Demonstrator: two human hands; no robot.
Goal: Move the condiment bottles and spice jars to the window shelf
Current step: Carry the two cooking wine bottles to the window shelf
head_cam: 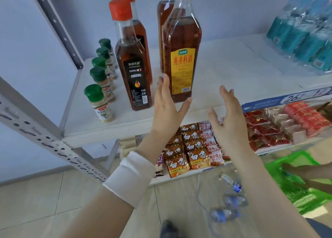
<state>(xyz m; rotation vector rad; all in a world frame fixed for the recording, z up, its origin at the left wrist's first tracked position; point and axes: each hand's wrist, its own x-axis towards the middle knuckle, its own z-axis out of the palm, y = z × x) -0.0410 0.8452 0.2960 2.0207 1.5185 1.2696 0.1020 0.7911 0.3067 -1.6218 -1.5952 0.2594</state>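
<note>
On the white shelf (224, 65) stand two tall gold-capped bottles with yellow labels, the front one (181, 45) nearest me, and two red-capped dark oil bottles, the front one (132, 62) to its left. A row of several green-lidded spice jars (99, 103) runs along the shelf's left side. My left hand (167, 108) is open, fingers up, just in front of the yellow-label bottle's lower left and not gripping it. My right hand (228, 115) is open to the bottle's right, apart from it.
A wrapped pack of teal water bottles (303, 33) sits at the shelf's right. Snack packets (190, 148) fill the lower shelf. Loose water bottles (231, 198) lie on the floor beside a green basket (296, 187). A grey metal upright (59, 27) frames the left.
</note>
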